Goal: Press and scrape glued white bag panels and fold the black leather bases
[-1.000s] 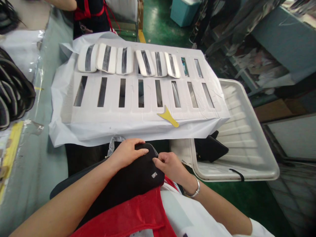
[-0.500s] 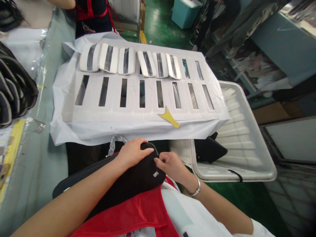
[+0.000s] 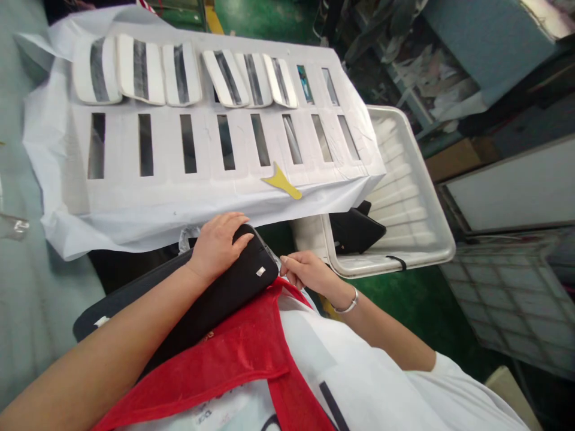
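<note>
Head view shows the black case (image 3: 240, 278) lying against the red apron (image 3: 242, 350), beneath the left fingers. The left hand (image 3: 218, 245) rests over its upper edge, thumb spread away from the other fingers; whether these hook behind it is hidden. The right hand (image 3: 309, 272) is what differs: half a second ago its fingers overlapped the case's corner, and now they sit just beside the end edge, thumb and forefinger pressed together. Whether they pinch anything there is too small to tell. That shift, I judge, puts the handling at the case's edge rather than its broad face, with the left hand steadying it. Beyond the left fingers is the white-covered bench (image 3: 224, 194), bearing striped white panels (image 3: 194, 78) and a yellow cutout (image 3: 283, 181). Past the right fingers, a white bin (image 3: 406, 173) holds a black piece (image 3: 354, 230).
</note>
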The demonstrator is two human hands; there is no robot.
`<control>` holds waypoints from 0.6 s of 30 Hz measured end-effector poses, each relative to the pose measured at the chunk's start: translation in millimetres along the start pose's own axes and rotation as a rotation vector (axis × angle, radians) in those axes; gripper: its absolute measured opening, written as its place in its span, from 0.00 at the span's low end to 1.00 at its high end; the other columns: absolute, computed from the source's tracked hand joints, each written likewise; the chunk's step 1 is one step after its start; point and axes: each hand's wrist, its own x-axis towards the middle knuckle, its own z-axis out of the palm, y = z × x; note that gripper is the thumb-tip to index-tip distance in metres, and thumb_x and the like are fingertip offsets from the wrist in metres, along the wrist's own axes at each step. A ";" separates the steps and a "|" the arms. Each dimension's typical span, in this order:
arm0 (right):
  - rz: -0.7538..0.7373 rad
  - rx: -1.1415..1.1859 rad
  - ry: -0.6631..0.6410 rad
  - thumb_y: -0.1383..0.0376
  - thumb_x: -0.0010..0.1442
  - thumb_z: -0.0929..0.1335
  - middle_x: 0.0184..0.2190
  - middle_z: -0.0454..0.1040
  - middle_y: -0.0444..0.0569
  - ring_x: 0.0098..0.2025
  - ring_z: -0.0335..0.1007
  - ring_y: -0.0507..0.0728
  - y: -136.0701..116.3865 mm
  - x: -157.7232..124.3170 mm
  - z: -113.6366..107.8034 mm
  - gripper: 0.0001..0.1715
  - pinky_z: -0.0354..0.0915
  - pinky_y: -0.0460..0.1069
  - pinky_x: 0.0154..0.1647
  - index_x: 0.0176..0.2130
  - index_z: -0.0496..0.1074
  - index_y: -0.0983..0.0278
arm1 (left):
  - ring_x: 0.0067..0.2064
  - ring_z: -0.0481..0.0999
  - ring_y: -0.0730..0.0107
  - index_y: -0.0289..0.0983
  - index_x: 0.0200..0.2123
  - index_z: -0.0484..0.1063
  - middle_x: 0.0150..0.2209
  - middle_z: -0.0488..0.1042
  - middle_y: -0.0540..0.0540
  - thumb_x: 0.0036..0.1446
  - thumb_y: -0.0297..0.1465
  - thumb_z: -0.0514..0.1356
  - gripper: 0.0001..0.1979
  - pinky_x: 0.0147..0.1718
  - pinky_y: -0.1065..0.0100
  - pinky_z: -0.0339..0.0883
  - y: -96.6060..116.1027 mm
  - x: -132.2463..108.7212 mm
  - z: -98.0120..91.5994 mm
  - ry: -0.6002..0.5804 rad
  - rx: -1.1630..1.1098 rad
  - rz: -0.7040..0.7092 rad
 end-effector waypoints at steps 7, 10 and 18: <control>-0.122 0.027 0.071 0.57 0.62 0.60 0.13 0.63 0.39 0.13 0.57 0.46 14.8 -2.2 5.4 0.20 0.53 0.41 0.14 0.24 0.67 0.66 | 0.54 0.69 0.62 0.36 0.48 0.72 0.51 0.73 0.43 0.61 0.29 0.52 0.15 0.58 0.56 0.58 11.0 -29.0 7.3 0.011 0.137 0.532; -0.187 0.034 0.080 0.55 0.62 0.60 0.14 0.64 0.39 0.13 0.58 0.46 16.4 -4.3 10.7 0.21 0.54 0.41 0.15 0.25 0.67 0.66 | 0.57 0.66 0.61 0.32 0.52 0.69 0.54 0.70 0.40 0.62 0.30 0.51 0.18 0.59 0.55 0.56 13.2 -33.2 6.8 -0.040 0.143 0.529; -0.223 -0.187 0.202 0.50 0.58 0.64 0.15 0.63 0.40 0.18 0.55 0.46 11.6 -6.3 26.9 0.24 0.47 0.42 0.17 0.21 0.64 0.66 | 0.61 0.61 0.60 0.30 0.55 0.66 0.59 0.64 0.40 0.63 0.29 0.47 0.20 0.61 0.54 0.52 13.4 -40.0 5.2 -0.106 0.238 0.541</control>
